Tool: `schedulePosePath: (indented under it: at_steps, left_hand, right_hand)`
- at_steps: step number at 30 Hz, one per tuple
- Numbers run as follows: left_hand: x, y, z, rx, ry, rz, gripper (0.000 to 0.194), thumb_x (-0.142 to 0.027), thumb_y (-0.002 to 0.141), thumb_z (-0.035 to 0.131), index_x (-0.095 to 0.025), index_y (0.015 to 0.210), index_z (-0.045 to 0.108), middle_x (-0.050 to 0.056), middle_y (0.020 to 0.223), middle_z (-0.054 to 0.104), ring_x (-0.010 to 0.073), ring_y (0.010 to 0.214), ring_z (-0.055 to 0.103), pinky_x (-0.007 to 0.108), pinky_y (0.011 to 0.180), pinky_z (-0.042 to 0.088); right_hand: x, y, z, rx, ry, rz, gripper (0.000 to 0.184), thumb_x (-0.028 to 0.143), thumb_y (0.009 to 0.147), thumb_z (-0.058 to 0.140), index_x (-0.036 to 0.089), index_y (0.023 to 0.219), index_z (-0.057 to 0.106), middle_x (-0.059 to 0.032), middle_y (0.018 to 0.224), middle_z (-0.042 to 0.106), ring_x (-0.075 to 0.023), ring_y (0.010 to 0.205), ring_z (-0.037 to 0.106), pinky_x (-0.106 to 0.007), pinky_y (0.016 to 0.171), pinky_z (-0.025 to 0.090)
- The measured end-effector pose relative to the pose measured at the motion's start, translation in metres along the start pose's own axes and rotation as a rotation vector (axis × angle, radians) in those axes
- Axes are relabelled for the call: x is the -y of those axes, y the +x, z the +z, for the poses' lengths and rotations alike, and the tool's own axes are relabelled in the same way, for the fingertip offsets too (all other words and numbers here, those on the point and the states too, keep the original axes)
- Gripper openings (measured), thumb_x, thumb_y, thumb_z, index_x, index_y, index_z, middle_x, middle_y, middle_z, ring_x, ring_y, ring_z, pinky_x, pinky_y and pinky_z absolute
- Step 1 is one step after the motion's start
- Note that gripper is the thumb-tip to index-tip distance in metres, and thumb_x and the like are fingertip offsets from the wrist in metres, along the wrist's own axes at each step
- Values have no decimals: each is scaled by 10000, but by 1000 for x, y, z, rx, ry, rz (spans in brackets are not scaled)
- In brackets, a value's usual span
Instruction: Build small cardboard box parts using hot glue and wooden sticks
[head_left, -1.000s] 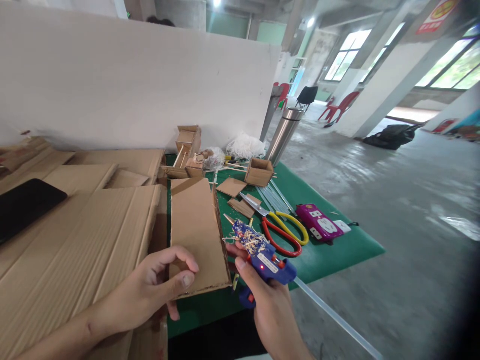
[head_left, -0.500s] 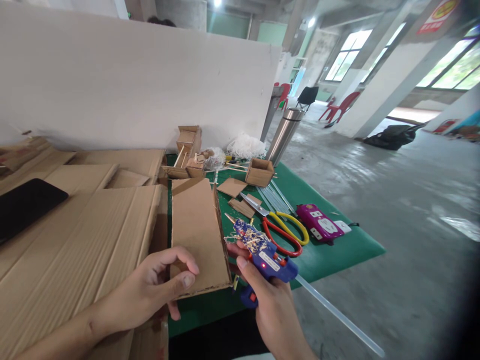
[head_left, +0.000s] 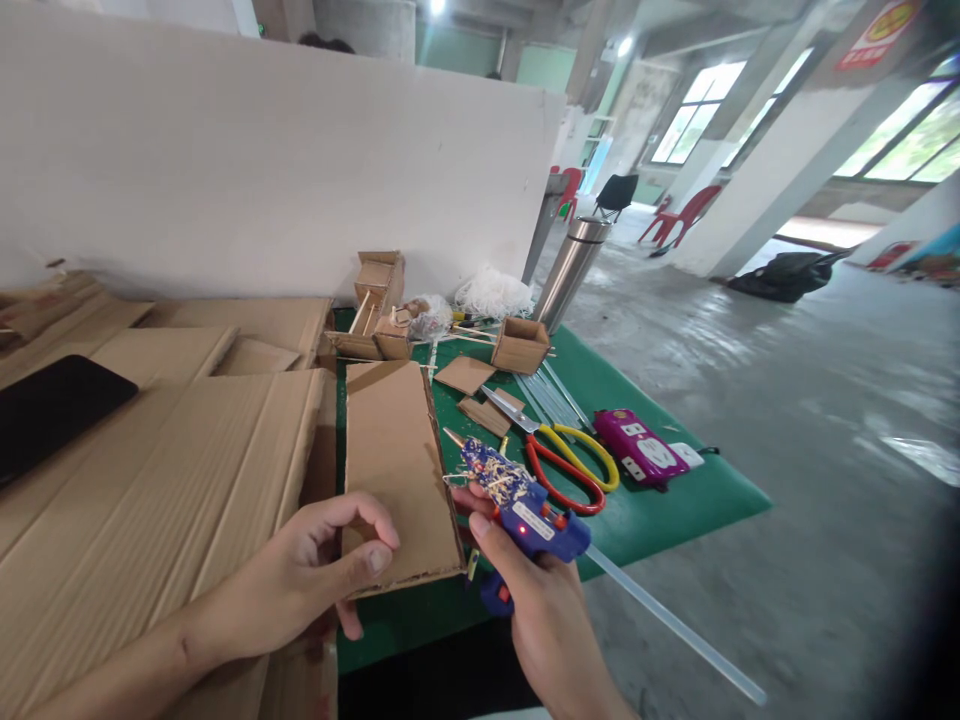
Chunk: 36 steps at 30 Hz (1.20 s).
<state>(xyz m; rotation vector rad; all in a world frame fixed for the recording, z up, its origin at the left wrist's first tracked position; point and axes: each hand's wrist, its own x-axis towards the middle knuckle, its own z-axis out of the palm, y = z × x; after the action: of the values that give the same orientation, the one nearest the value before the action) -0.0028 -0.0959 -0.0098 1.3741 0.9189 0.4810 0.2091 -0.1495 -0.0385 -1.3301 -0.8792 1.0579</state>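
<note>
My right hand [head_left: 544, 600] grips a blue hot glue gun [head_left: 536, 515], its nozzle pointing up and left. Dried glue strands and pale debris coat its front, a red light glows on its side, and a long clear glue stick [head_left: 675, 625] sticks out behind. The nozzle is just right of a rectangular cardboard piece [head_left: 394, 440], apart from its long edge. Over that piece's near left corner is my left hand [head_left: 322, 560], thumb and index finger curved with a gap between them. Its lowest finger hangs below the near edge; whether it touches the cardboard is unclear.
Scissors [head_left: 562, 455] with red and yellow handles lie beyond the gun, near a purple power strip [head_left: 637, 445]. Small cardboard boxes [head_left: 520, 345], clear glue sticks [head_left: 551, 400] and a steel flask [head_left: 574, 270] stand farther back. Cardboard sheets [head_left: 172, 480] and a black phone [head_left: 60, 415] cover the left.
The glue gun has shifted slightly left, its nozzle a little closer to the cardboard piece's right edge. My left hand has stayed almost still.
</note>
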Motion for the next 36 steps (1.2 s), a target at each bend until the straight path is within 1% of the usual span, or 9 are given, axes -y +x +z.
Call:
schedulePosePath:
  at_steps: [6, 10, 13, 17, 20, 23, 29, 33, 36]
  left_hand:
    - [2, -1, -1, 6, -8, -26, 342, -560, 853, 647, -231, 926, 589, -48, 788, 488, 81, 523, 552, 183, 428, 560]
    - [-1, -1, 0, 5, -28, -1, 351, -569, 842, 654, -229, 906, 598, -55, 785, 473, 68, 511, 533, 178, 423, 560]
    - [-2, 0, 1, -2, -23, -13, 349, -566, 841, 657, -227, 905, 600, -54, 781, 468, 71, 517, 530, 187, 434, 570]
    - [-2, 0, 1, -11, -42, 7, 354, -558, 828, 676, -216, 890, 610, -46, 782, 483, 73, 515, 527, 184, 431, 569]
    - [-1, -1, 0, -17, -52, -20, 341, -539, 832, 682, -212, 902, 615, -40, 768, 501, 79, 504, 544, 170, 415, 551]
    - [-2, -2, 0, -14, -54, -34, 328, -526, 839, 680, -212, 905, 613, -40, 774, 504, 75, 495, 549, 159, 401, 535]
    - [-2, 0, 2, 2, -54, 22, 336, -534, 838, 678, -207, 870, 608, -48, 739, 436, 83, 549, 470, 207, 449, 594]
    - [0, 1, 2, 8, -25, 2, 358, -554, 852, 653, -205, 886, 583, -52, 740, 415, 73, 539, 459, 204, 445, 595]
    - [0, 1, 2, 20, -22, 10, 351, -552, 858, 649, -210, 894, 581, -53, 740, 405, 77, 564, 452, 199, 461, 600]
  right_hand:
    - [4, 0, 1, 14, -34, -27, 242, 398, 826, 685, 269, 996, 798, -51, 1132, 755, -280, 1118, 662, -381, 966, 544]
    - [5, -1, 0, 14, -48, -26, 253, 401, 821, 685, 253, 991, 799, -59, 1127, 756, -291, 1114, 664, -396, 964, 546]
    - [4, 0, 1, 17, -54, -25, 255, 400, 830, 676, 253, 1000, 796, -56, 1132, 754, -290, 1117, 663, -400, 965, 544]
    - [4, 0, 1, 14, -50, -22, 259, 404, 830, 677, 248, 1001, 795, -60, 1138, 751, -293, 1127, 656, -414, 986, 529]
    - [3, 0, 1, 5, -7, -3, 256, 411, 823, 688, 256, 997, 794, -55, 1129, 754, -289, 1115, 661, -412, 980, 531]
    - [2, -1, 1, -1, -9, 10, 264, 429, 821, 692, 261, 999, 793, -52, 1137, 751, -286, 1125, 652, -412, 998, 519]
    - [2, -1, 0, -6, -49, -3, 291, 439, 822, 682, 246, 1010, 795, -66, 1152, 746, -304, 1134, 653, -427, 982, 537]
    - [6, 0, 0, 4, -38, -13, 275, 398, 818, 685, 227, 999, 800, -79, 1133, 753, -314, 1114, 670, -432, 963, 555]
    - [6, 0, 0, 14, -43, -40, 250, 368, 818, 682, 237, 994, 802, -69, 1129, 756, -305, 1111, 675, -416, 956, 562]
